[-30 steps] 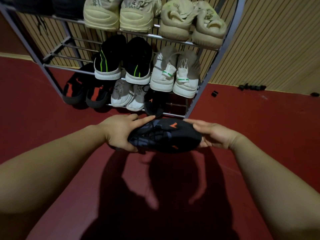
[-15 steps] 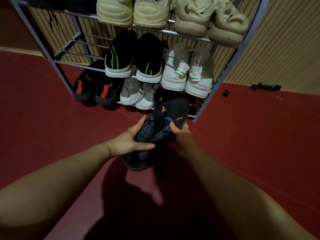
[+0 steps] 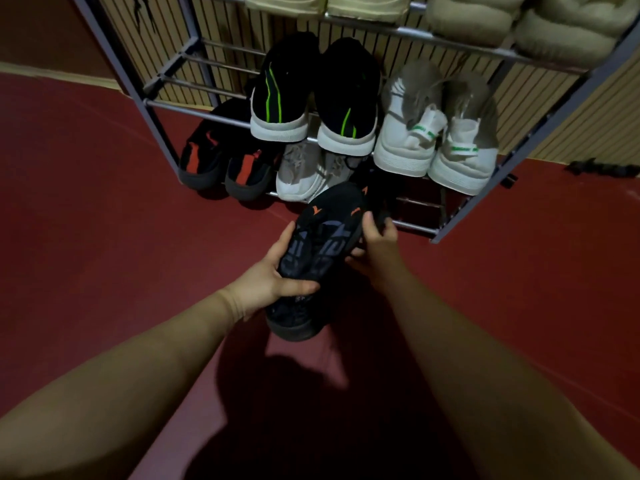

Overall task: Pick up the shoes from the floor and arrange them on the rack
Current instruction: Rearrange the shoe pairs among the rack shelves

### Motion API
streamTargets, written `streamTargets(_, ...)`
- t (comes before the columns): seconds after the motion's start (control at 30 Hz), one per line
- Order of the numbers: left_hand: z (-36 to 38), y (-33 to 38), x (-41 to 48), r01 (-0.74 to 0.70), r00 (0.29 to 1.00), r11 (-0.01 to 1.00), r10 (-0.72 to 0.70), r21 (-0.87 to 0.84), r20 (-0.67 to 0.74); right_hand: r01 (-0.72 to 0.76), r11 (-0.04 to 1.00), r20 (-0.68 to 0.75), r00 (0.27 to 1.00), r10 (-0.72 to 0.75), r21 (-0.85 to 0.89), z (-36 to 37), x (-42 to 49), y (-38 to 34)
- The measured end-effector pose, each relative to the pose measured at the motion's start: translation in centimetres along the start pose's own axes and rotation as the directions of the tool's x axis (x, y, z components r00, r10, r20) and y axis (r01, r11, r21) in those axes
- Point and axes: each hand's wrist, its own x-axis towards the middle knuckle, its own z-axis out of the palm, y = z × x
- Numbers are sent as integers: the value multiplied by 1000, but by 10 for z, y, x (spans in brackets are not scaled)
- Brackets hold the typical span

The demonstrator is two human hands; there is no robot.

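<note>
A black shoe (image 3: 317, 251) with orange marks and a grey patterned side is held in both hands just in front of the rack's bottom shelf, one end pointing at the rack. My left hand (image 3: 268, 275) grips its near left side. My right hand (image 3: 375, 247) grips its right side. The metal shoe rack (image 3: 464, 209) stands ahead. Its bottom shelf holds a black and red pair (image 3: 221, 161), a grey-white pair (image 3: 304, 171) and a dark shoe (image 3: 372, 188) partly hidden behind the held one. Bare bars show at the shelf's right end.
The middle shelf carries a black pair with green stripes (image 3: 311, 95) and a white pair (image 3: 436, 133). Cream shoes (image 3: 519, 26) fill the top shelf. The floor is red (image 3: 104, 237). Small dark items (image 3: 602, 168) lie on the floor at the right by the slatted wall.
The shoe has turned from sideways to pointing at the rack and moved forward towards the bottom shelf. Both hands shifted with it, and my view has come closer to the rack.
</note>
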Motion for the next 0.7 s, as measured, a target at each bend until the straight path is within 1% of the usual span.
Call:
streamTargets(0.07, -6, -3, 2, 1, 1000, 1000, -1, -18, -31, -24, 995, -127, 991, 36, 96, 0, 17, 0)
streamTargets(0.1, -10, -5, 3, -1, 999, 1000, 0, -24, -49, -44, 987, -152, 986, 68, 154, 0, 22, -1)
streamTargets(0.17, -17, -6, 6, -9, 996, 999, 5, -40, -87, -72, 970, -145, 984, 108, 234, 3, 33, -3)
streamTargets(0.27, -21, -9, 8, -26, 995, 1000, 25, -13, -97, -47, 920, -106, 990, 96, 390, 9, 45, -7)
streamTargets(0.3, -21, -11, 8, -32, 996, 999, 31, -3, -89, -41, 917, -89, 993, 83, 397, 10, 46, -7)
streamTargets(0.33, -21, -12, 8, -35, 996, 999, 35, -1, -81, -29, 935, -80, 995, 62, 353, 11, 46, -6)
streamTargets(0.4, -20, -16, 9, -38, 996, 999, 37, -5, -76, -14, 953, -104, 993, 47, 304, 8, 48, -1)
streamTargets(0.47, -18, -17, 9, -40, 996, 999, 39, -4, -77, 64, 927, -188, 982, 8, 371, 3, 51, 0)
streamTargets(0.53, -17, -16, 9, -29, 996, 999, 28, -16, -80, 112, 904, -230, 973, -16, 412, -5, 45, -3)
streamTargets(0.57, -16, -16, 9, -25, 997, 999, 23, -21, -80, 112, 914, -236, 972, -18, 391, -10, 40, -7)
streamTargets(0.67, -15, -13, 7, -7, 997, 1000, 7, 1, -75, 122, 964, -229, 971, -66, 237, -34, 22, -13)
streamTargets(0.7, -13, -12, 6, 0, 997, 1000, 1, 13, -72, 138, 964, -221, 971, -87, 228, -43, 14, -17)
